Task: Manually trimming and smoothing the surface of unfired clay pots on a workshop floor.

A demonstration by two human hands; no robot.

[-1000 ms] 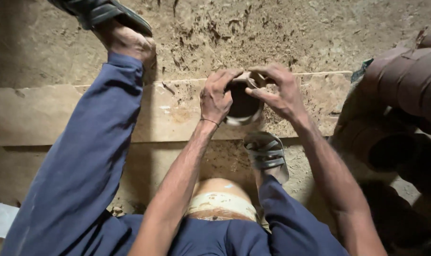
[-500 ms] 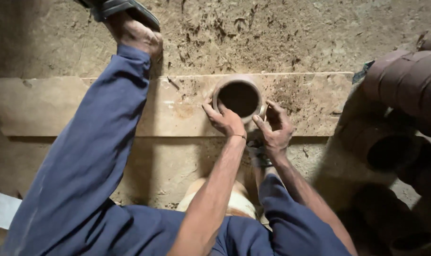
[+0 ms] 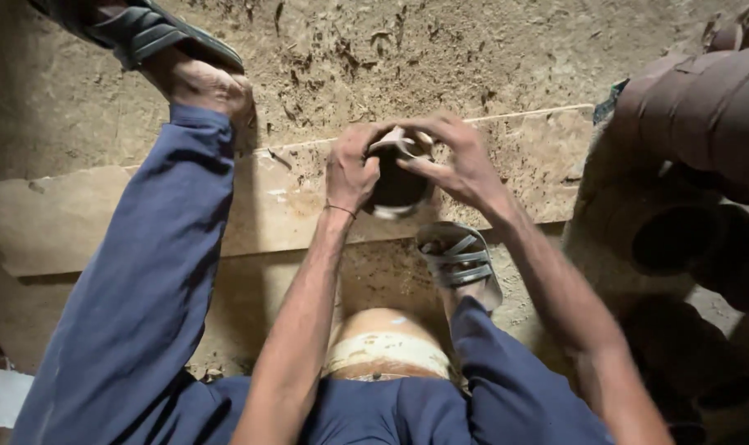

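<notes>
Small dark clay cup (image 3: pixel 396 185), round, open mouth facing up toward the camera, pale rim edge visible at its near side. It sits between both hands, over the near part of the long wooden board (image 3: pixel 144 214); cannot tell if the base touches the board or is lifted.

Left hand (image 3: pixel 354 169) wraps the cup's left side, fingers (image 3: pixel 373 136) curled tight over the rim. Thin thread band at that wrist. Right hand (image 3: pixel 461 161) covers the right side, fingers (image 3: pixel 420 166) narrow, pinching across the rim toward the middle. Both hands closed on the cup, touching each other at the far rim.

Board lies flat on the earthen floor (image 3: pixel 440 58), dusty, pale streaks on top. Floor is rough mud with bits of straw.

Person is seated, legs in blue trousers (image 3: pixel 135 288) spread either side. Left foot in a grey strap sandal (image 3: pixel 148 29) far upper left, past the board. Right sandal (image 3: pixel 459 255) just below the cup, near the board's near edge.

Between the knees: rounded tan object with a pale band (image 3: pixel 387 350), partly hidden.

Right side: stack of brown clay pots (image 3: pixel 704 107), one dark pot mouth (image 3: pixel 675 239) lower, well apart from the hands.
</notes>
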